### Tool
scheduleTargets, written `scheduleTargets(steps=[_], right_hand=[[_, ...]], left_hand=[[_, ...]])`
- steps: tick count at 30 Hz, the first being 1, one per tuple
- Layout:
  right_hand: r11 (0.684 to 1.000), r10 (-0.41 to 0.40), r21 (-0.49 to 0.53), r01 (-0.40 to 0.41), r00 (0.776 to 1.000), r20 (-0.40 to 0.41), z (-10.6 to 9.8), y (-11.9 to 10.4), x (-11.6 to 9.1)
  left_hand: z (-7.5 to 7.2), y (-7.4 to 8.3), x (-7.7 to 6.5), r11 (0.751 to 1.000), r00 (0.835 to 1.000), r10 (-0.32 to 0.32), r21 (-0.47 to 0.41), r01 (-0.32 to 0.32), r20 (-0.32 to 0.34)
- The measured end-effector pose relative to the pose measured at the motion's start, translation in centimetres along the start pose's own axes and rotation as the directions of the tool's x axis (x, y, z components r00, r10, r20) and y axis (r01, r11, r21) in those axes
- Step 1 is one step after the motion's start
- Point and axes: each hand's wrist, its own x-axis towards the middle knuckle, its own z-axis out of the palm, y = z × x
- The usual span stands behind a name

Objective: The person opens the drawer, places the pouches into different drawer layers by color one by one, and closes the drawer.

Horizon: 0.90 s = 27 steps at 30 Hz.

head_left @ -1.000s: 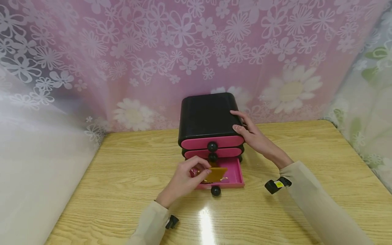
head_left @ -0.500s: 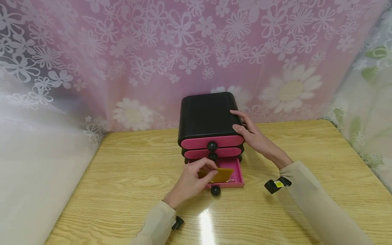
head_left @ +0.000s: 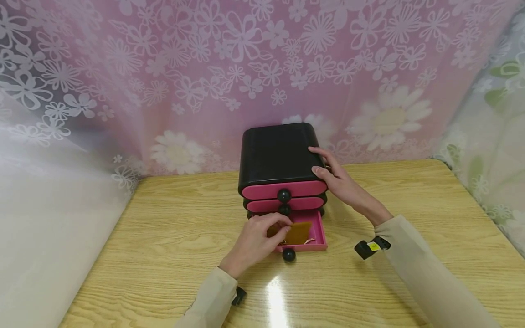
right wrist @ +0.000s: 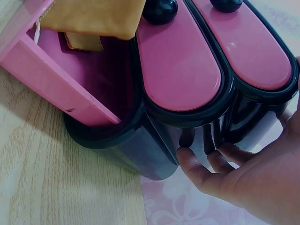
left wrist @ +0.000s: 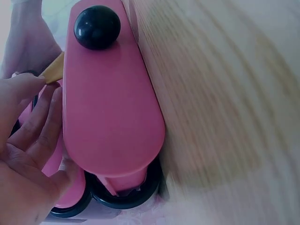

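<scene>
A small black desktop drawer unit (head_left: pixel 280 152) with pink drawer fronts stands at the back of the table. Its bottom drawer (head_left: pixel 317 228) is pulled out. Over that drawer, my left hand (head_left: pixel 256 237) pinches a mustard-coloured pouch (head_left: pixel 299 233) with pale cords between thumb and fingers. The pouch (right wrist: pixel 93 16) lies across the drawer opening in the right wrist view, above a smaller gold piece (right wrist: pixel 84 42) inside. My right hand (head_left: pixel 338 182) rests on the unit's right side, thumb and one finger on the top edge. The other fingertips (right wrist: pixel 187 159) touch the side wall.
Two upper drawers with black ball knobs (head_left: pixel 284 196) are closed. A light wood-grain table (head_left: pixel 184 228) carries the unit. A pink flowered curtain (head_left: pixel 221 91) hangs directly behind, with pale sheets at both sides.
My left hand has shifted right with the pouch, and the pouch now sits slightly lower and flatter in the drawer. My right hand stays in place on the unit.
</scene>
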Motion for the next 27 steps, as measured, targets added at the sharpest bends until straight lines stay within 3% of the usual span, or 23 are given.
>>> scheduleTargets(steps=[9,27], right_hand=[[1.0,-0.001,-0.004,0.001,1.0,0.001,0.0,0.14,0.03],[1.0,-0.004,-0.004,0.004,1.0,-0.002,-0.04,-0.02,-0.13]], left_hand=[[-0.16,-0.14,-0.06,0.993,0.999,0.037,0.115,-0.035,-0.017],[-0.48,-0.37,-0.35,0.989,0.998,0.059,0.135,-0.054,-0.036]])
